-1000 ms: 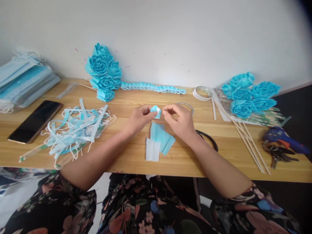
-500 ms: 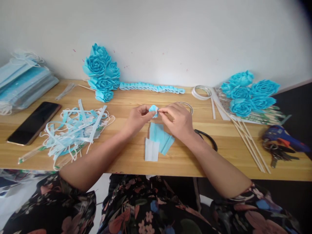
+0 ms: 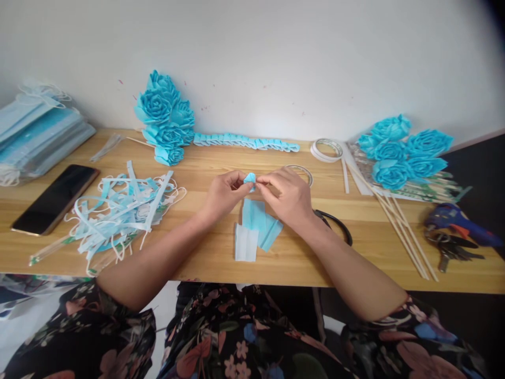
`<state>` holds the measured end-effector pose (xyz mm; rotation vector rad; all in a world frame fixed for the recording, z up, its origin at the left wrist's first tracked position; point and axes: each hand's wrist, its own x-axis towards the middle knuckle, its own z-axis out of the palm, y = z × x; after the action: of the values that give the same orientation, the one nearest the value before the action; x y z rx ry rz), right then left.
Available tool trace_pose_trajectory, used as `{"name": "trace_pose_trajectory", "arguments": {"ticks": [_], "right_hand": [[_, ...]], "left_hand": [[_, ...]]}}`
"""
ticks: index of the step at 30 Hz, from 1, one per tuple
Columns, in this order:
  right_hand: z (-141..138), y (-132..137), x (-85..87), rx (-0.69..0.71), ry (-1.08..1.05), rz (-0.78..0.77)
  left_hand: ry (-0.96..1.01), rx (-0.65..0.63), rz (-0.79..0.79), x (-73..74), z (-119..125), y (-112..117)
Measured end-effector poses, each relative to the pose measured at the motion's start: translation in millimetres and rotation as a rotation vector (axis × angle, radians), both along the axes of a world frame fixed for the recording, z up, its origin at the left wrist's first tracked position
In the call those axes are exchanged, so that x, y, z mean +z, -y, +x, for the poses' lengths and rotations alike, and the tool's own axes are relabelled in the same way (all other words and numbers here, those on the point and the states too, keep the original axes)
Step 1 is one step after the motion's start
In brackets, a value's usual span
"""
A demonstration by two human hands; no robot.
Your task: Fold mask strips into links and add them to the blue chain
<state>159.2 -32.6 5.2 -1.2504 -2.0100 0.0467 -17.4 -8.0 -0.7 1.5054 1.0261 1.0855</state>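
Note:
My left hand [image 3: 224,193] and my right hand [image 3: 287,196] meet above the middle of the wooden table [image 3: 292,258]. Both pinch a small folded blue piece of mask fabric [image 3: 249,180] between fingertips. Just below the hands lie a few cut blue and white fabric pieces [image 3: 254,229] flat on the table. A black pair of scissors [image 3: 335,223] lies partly hidden under my right wrist.
A pile of cut strips and ear loops [image 3: 120,210] and a phone [image 3: 55,197] lie left, stacked face masks [image 3: 37,131] far left. Blue fabric roses [image 3: 165,118] and a folded petal row [image 3: 246,141] line the wall. Tape rolls [image 3: 325,149], more roses on sticks [image 3: 406,150], a glue gun [image 3: 457,221] and keys sit right.
My right fingers have closed in on the small blue piece, folding it tighter between both hands. The piece looks smaller now. Nothing else has moved.

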Motion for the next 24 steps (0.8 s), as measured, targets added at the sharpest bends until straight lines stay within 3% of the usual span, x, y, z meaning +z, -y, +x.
{"name": "trace_pose_trajectory", "arguments": {"ticks": [14,24], "right_hand": [[-0.8,1.0,-0.3,0.009,0.017,0.071],[-1.3,1.0,0.0,0.011,0.009,0.038]], "left_hand": [[0.002,-0.001,-0.028,7.7,0.5,2.8],[0.006,-0.011,-0.035,5.8,0.7,1.7]]}}
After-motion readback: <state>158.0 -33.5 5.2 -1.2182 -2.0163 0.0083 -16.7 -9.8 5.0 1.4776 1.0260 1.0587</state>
